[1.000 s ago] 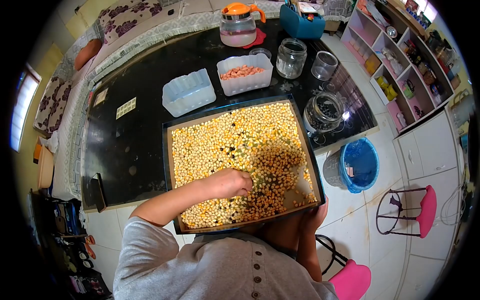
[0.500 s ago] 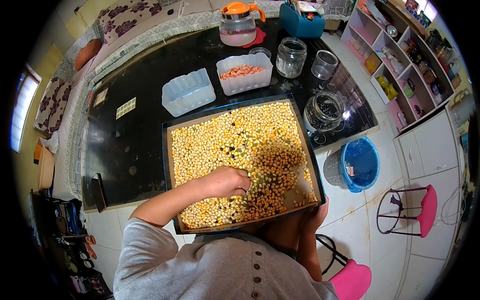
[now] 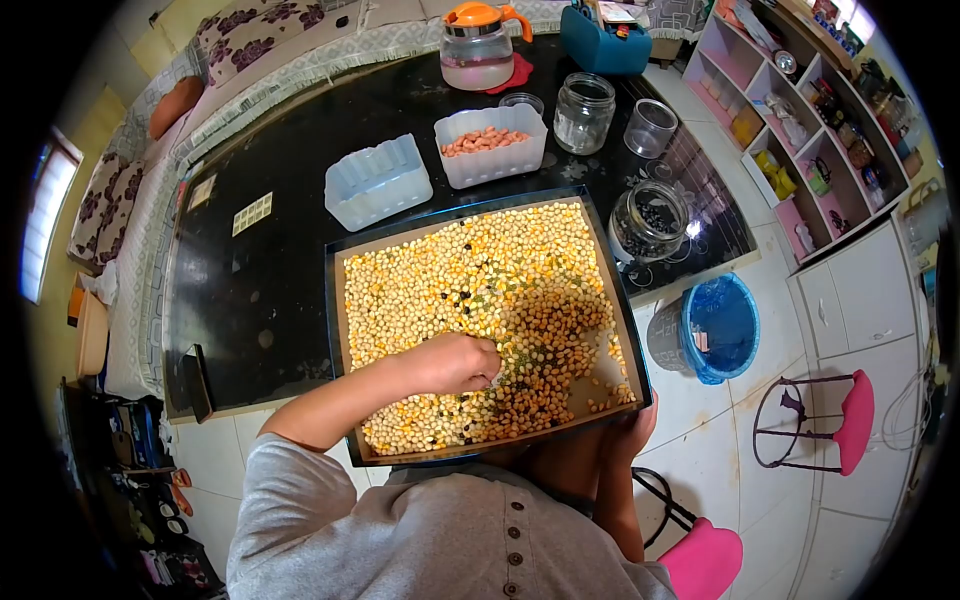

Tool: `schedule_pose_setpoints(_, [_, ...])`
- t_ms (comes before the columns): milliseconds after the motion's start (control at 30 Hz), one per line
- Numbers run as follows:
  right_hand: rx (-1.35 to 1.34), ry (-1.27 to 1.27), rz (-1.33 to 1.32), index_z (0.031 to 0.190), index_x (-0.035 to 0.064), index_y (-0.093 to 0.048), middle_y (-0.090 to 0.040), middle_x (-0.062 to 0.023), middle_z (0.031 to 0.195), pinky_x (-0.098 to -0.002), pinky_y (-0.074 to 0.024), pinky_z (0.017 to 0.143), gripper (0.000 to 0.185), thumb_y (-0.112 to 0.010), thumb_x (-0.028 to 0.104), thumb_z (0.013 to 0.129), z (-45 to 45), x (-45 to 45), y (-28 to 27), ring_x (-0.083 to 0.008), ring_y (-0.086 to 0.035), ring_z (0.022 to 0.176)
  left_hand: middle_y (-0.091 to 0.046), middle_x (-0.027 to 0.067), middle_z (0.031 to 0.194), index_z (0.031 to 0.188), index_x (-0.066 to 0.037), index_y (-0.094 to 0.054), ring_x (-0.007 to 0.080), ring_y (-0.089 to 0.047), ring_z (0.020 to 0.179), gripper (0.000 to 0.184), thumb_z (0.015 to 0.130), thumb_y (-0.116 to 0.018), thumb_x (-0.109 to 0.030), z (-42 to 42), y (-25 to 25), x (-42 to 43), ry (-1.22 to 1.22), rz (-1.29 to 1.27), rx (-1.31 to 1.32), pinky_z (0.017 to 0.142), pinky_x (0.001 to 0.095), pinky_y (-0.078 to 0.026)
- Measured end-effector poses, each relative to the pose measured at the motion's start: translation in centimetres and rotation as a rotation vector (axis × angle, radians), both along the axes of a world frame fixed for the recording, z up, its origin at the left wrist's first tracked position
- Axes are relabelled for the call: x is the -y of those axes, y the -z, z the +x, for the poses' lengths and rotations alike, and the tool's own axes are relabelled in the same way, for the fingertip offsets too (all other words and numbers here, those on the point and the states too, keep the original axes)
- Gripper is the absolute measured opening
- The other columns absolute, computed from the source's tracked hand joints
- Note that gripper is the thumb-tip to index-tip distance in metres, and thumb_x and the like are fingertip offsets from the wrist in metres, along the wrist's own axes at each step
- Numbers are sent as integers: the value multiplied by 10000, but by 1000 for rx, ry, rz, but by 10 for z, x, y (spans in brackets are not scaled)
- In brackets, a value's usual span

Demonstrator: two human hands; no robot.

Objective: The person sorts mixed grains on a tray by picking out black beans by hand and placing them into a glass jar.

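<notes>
The left hand (image 3: 458, 363) curls fingers-down among the chickpeas (image 3: 395, 290) in the cardboard tray (image 3: 585, 398); its fingertips are hidden, so I cannot tell whether it pinches anything. The right hand (image 3: 630, 436) is against the tray's near right corner, its grip unclear. Over the last second, the left hand has drawn slightly leftward, while the chickpeas lie much as before, suggesting work at one patch. Beyond the tray's far edge sit peanuts (image 3: 487, 141) in a plastic container (image 3: 494, 173).

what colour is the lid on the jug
Orange; the lid of the jug shows best in the head view, the only one.
</notes>
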State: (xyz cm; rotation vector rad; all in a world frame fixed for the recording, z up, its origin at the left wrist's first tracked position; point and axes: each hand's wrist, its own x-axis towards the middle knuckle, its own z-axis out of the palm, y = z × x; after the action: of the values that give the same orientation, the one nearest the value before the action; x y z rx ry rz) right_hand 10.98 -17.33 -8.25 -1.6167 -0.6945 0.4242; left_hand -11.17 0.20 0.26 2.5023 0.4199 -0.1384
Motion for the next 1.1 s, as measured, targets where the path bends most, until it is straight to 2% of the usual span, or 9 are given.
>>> schedule_pose_setpoints(133, [-305,15,116,1040,-23,-497,-516,-65,959,-272,-379,823,322,-342,222,901,3,1,4,-140,-486,900,-601,65,783,783,-57,-588,227,-608,673,72,748,-629,-105,-6,-4,-8,-59,-97,113,605,338,-504])
schedule_pose_setpoints(200, [-337,23,176,1064,-36,-508,-547,-90,992,-284,-409,814,343,-481,260,893,4,2,6,-153,-514,908,-606,66,764,794,-51,-603,221,-605,670,57,744,-623,-71,-9,-15,-8,-159,-104,171,610,323,-496])
schedule_pose_setpoints(333, [-113,-3,108,1064,-35,-506,-546,-85,994,-286,-413,812,344,-483,263,892,0,0,-3,-152,-514,907,-609,71,769,825,-52,-630,227,-606,691,100,729,-656,-62,-19,-19,-10,-99,-149,166,612,324,-492])
schedule_pose_setpoints(400, [-48,28,65,1042,-30,-508,-537,-133,1005,-335,-408,818,226,-431,74,858,-1,1,1,-253,-524,920,-611,73,770,825,-50,-629,232,-606,704,112,723,-667,-72,-23,-18,-7,-91,-189,106,623,329,-491])
schedule_pose_setpoints(500, [-122,24,91,1043,-21,-515,-535,-160,1025,-349,-418,803,220,-457,41,841,0,1,0,-293,-529,919,-613,79,764,814,-43,-622,247,-606,736,134,706,-687,-89,-25,-15,-1,-67,-151,24,656,344,-490])
schedule_pose_setpoints(633, [-37,12,59,1041,-25,-515,-534,-147,1025,-344,-418,800,219,-463,35,837,0,2,0,-271,-530,923,-611,87,756,807,-36,-609,252,-607,734,142,700,-687,-86,-25,-8,-1,-34,-109,-47,662,349,-492])
schedule_pose_setpoints(733, [-131,50,91,1036,-32,-513,-529,-115,997,-314,-412,798,223,-435,60,848,-1,0,-2,-219,-520,903,-608,95,750,808,-30,-602,254,-607,717,130,711,-671,-84,-25,-11,-2,-44,-98,-20,655,351,-493])
schedule_pose_setpoints(833, [-285,-2,147,1076,-37,-494,-542,-74,990,-267,-423,795,376,-548,272,869,2,1,-4,-133,-516,896,-605,99,744,804,-30,-600,255,-607,698,109,724,-653,-83,-21,-18,-4,-78,-114,42,642,350,-493])
schedule_pose_setpoints(1100, [72,-4,54,1069,-33,-503,-544,-75,983,-283,-417,798,379,-510,297,882,3,3,4,-146,-514,891,-613,92,764,812,-30,-606,252,-608,696,109,727,-659,-73,-9,-10,-10,-91,-197,38,637,342,-492])
